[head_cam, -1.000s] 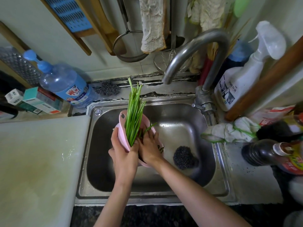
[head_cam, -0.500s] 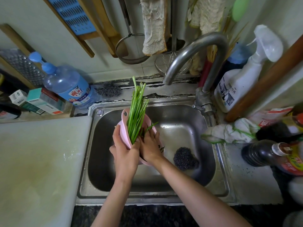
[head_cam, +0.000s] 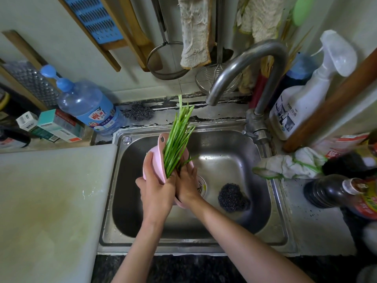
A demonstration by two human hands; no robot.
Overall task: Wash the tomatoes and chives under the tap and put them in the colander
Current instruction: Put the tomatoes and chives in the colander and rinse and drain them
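A pink colander (head_cam: 153,160) is held tilted over the steel sink (head_cam: 263,203). My left hand (head_cam: 157,190) grips its left rim, with the thumb pinning a bunch of green chives (head_cam: 176,137) against it. The chives stick up and away toward the tap (head_cam: 240,66). My right hand (head_cam: 186,185) lies flat against the colander's inner side at the base of the chives. No water runs from the tap. No tomatoes show; the colander's inside is hidden by my hands.
A steel scourer (head_cam: 231,198) lies in the sink by the drain (head_cam: 201,185). A white cutting board (head_cam: 47,211) sits at left, with a blue water bottle (head_cam: 87,107) behind it. A spray bottle (head_cam: 306,94), a rag (head_cam: 289,164) and dark sauce bottles (head_cam: 344,193) crowd the right.
Both hands and the colander stay in the same grip; the chive tips have leaned slightly to the right, toward the tap. My view has shifted a little.
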